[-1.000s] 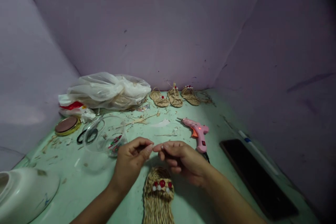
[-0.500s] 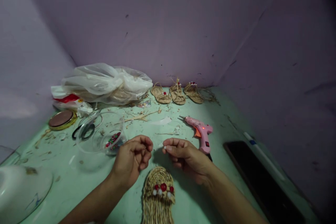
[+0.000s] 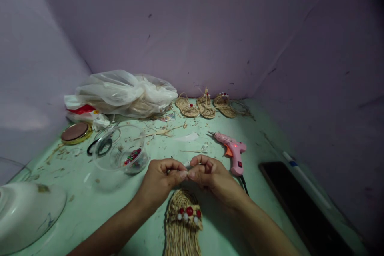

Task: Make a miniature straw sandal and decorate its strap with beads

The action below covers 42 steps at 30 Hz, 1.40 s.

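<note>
My left hand [image 3: 162,180] and my right hand [image 3: 216,182] meet fingertip to fingertip above the green table. Both are closed in a pinch. A small white bead sits in my right fingertips, now mostly hidden where the hands touch; whether my left fingers grip it too is unclear. Just below them lies a woven straw slipper sole [image 3: 182,238], with a band across it carrying red beads [image 3: 189,211] and white beads [image 3: 186,217]. To the right of my hands rests a pink glue gun [image 3: 237,152], its small light glowing.
A clear plastic tub [image 3: 120,156] with colourful beads stands left of my hands. A white bowl [image 3: 33,216] is at the near left, a dark phone [image 3: 300,204] at the right. Small woven slippers [image 3: 205,108] and a plastic bag [image 3: 126,94] line the back wall.
My left hand has moved right and up to my right hand, so their fingertips now touch. The view has shifted slightly; the slipper and glue gun stay in place.
</note>
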Motion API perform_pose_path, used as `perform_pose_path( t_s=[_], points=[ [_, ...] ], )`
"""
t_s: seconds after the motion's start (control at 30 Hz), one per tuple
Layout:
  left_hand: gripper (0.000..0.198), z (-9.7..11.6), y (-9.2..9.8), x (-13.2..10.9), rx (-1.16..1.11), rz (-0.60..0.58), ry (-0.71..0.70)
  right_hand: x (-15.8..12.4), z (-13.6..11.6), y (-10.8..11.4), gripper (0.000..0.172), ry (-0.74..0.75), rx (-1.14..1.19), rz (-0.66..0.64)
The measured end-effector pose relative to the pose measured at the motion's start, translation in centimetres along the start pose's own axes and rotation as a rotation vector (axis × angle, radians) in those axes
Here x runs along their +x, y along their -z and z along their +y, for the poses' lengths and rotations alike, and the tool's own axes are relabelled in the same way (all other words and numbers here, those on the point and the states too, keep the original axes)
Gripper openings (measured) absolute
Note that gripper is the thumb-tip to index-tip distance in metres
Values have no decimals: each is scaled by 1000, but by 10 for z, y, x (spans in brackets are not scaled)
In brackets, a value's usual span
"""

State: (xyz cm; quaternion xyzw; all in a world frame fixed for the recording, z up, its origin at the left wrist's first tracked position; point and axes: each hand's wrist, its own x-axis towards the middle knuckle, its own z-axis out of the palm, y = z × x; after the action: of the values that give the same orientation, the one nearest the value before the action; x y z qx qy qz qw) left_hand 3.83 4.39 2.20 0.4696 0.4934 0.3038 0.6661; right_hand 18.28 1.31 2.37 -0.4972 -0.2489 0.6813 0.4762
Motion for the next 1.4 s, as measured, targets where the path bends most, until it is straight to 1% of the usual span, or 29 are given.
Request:
perform_pose_path(
  t_s=[0.07,0.13,0.2,0.27,0.33,0.43,0.5,0.57,0.67,0.73,0.77,0.83,0.97,1.07,1.17,1.23,1.33,1.4],
  points=[
    [19,-3,0,1,-95,-23,56,0,-1,-1,31,17,-13,-3],
    [21,-4,0,1,-115,-42,71,1,-2,-2,25,24,-22,5],
    [21,-5,0,1,-51,-42,32,2,-2,-3,18,24,-44,29],
    [20,-4,1,1,20,-25,-10,3,-2,-3,13,17,-66,53],
    [21,-3,1,1,58,5,-40,3,-1,-3,14,-3,-56,57],
    [23,-1,-1,1,104,52,-93,2,0,-3,16,-64,35,40],
    [22,2,-1,1,166,95,-127,2,-1,0,17,-80,60,53],
    [22,4,-1,2,234,147,-147,4,-3,5,16,-34,-45,90],
    [22,6,4,6,320,230,-162,9,-5,19,12,127,-417,161],
    [21,5,8,9,393,277,-174,12,-4,28,15,235,-677,215],
    [20,4,10,11,448,294,-177,13,-3,32,16,273,-779,238],
    [17,0,13,12,608,304,-180,15,-2,38,19,315,-907,276],
    [18,-7,17,14,972,321,-210,16,-3,41,22,350,-975,307],
    [19,-7,23,17,1109,375,-189,14,-4,44,22,381,-989,313],
    [17,-6,35,24,1146,473,-142,10,-9,48,22,386,-1010,325],
    [17,-7,42,30,1130,546,-134,10,-17,46,22,415,-990,349],
    [19,-11,49,35,1073,622,-159,23,-32,29,21,475,-1002,357],
    [19,-13,51,36,1028,649,-191,42,-40,9,20,491,-1144,267]
  ],
)
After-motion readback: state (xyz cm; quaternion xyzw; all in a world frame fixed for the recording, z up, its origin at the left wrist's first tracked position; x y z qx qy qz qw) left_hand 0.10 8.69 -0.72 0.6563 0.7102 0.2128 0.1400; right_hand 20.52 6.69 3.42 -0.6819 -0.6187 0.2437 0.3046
